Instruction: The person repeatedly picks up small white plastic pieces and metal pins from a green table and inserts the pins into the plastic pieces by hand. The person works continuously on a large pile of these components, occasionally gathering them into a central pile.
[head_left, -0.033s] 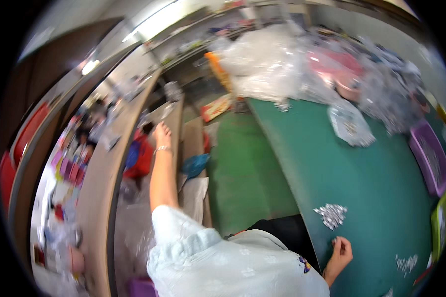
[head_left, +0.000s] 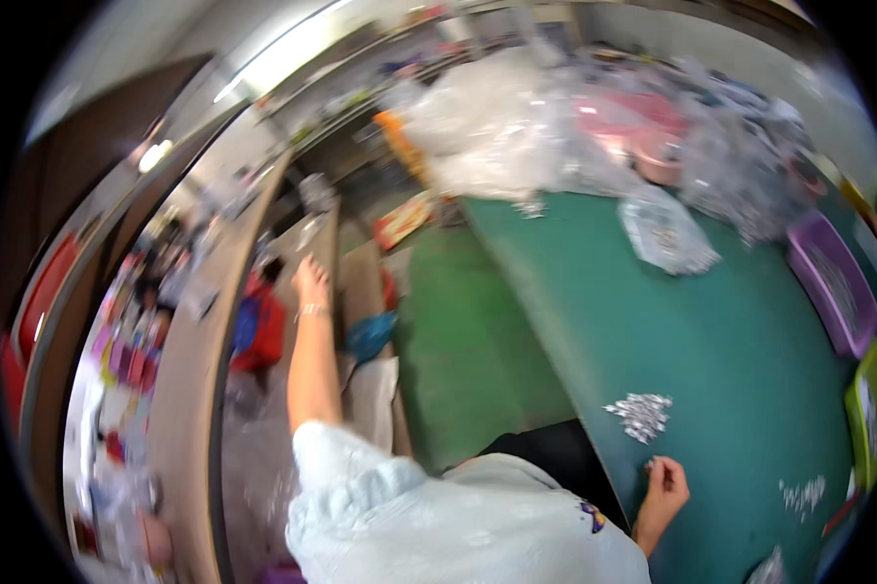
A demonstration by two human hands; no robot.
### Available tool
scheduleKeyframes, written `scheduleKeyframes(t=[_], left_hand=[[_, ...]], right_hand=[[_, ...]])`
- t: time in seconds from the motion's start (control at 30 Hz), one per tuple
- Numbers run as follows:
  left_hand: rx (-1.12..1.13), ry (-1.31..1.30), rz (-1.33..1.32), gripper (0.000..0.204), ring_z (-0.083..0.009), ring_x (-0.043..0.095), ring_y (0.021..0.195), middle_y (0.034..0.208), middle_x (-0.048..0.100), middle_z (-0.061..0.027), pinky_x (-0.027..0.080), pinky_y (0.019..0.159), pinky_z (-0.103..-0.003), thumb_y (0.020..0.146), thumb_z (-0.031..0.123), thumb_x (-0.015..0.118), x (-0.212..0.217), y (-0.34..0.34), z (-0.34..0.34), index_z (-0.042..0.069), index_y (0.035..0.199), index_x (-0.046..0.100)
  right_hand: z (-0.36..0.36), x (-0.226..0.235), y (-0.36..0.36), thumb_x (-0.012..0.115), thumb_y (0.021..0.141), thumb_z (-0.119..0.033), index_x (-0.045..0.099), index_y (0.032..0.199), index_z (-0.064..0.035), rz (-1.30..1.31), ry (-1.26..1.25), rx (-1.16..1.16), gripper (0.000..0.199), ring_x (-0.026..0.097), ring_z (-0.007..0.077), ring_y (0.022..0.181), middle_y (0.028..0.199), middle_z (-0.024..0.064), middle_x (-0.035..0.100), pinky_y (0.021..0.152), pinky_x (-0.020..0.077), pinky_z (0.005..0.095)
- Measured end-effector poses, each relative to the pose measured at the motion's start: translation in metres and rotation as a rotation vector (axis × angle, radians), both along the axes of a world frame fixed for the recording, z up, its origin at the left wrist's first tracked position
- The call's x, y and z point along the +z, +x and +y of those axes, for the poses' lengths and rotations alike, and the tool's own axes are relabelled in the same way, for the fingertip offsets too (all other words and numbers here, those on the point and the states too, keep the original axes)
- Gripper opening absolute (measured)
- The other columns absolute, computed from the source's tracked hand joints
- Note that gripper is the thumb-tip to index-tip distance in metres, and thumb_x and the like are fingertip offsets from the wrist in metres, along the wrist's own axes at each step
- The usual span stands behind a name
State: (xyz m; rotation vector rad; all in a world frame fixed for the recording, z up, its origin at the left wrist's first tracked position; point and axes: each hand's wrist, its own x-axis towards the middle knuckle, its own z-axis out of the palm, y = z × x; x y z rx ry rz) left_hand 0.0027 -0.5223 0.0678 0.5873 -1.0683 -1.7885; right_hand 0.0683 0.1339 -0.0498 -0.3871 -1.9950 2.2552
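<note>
My left hand (head_left: 311,279) reaches out ahead on the left, over a narrow wooden shelf (head_left: 319,250), a bracelet (head_left: 313,310) round its wrist. Blur and the hand's angle hide how its fingers are set. Beyond it lies a crumpled clear plastic bag (head_left: 316,193). On the right, my right hand (head_left: 664,492) is low over the green tabletop (head_left: 594,321), its fingertips pinched together. Whatever they hold, if anything, is too small to make out. Just past those fingers sits a pile of small silvery pieces (head_left: 641,417).
Large clear plastic bags (head_left: 497,127) and a pink tub (head_left: 657,156) crowd the table's far end. A bag of small parts (head_left: 667,234) lies nearer. Purple (head_left: 833,287) and green (head_left: 872,409) baskets line the right edge. Scattered pieces (head_left: 803,494) lie near them. A blue bag (head_left: 370,336) is at left.
The head view has turned slightly, so the scene sits further left. My left hand has drawn back a little from the clear bag. The right hand stays by the silvery pile, fingers pinched.
</note>
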Motion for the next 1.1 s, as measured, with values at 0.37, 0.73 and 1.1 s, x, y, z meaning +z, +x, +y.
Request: scheduleKeyframes(t=[0.37, 0.73, 1.1], left_hand=[[-1.269, -0.174, -0.477, 0.018, -0.0028, 0.029, 0.042, 0.054, 0.036, 0.0067, 0.021, 0.037, -0.019, 0.086, 0.013, 0.059, -0.053, -0.071, 0.436, 0.001, 0.098, 0.057], [-1.709, -0.433, -0.432, 0.016, -0.0010, 0.033, 0.053, 0.057, 0.039, 0.0070, 0.025, 0.048, -0.018, 0.074, 0.000, 0.068, -0.080, 0.001, 0.528, 0.001, 0.090, 0.065], [-1.920, 0.734, -0.587, 0.013, -0.0079, 0.045, 0.064, 0.075, 0.051, -0.0021, 0.037, 0.056, -0.021, 0.089, 0.017, 0.054, -0.106, -0.009, 0.491, 0.004, 0.089, 0.051]], right_hand=[[-0.002, -0.002, -0.011, 0.062, 0.078, -0.002, 0.060, 0.079, 0.0039, 0.040, 0.015, -0.147, 0.007, 0.053, 0.0075, 0.064, 0.070, 0.0036, 0.061, 0.060, 0.0428, 0.0223], [-0.016, 0.020, 0.005, 0.057, 0.081, 0.005, 0.056, 0.083, 0.0032, 0.093, -0.091, -0.348, 0.004, 0.050, 0.0099, 0.073, 0.079, 0.0048, 0.056, 0.066, 0.0398, 0.0224], [-0.008, 0.009, -0.044, 0.065, 0.072, 0.001, 0.062, 0.084, -0.0018, 0.074, 0.682, -0.260, 0.013, 0.051, 0.0181, 0.070, 0.079, 0.0064, 0.059, 0.062, 0.0403, 0.0275]])
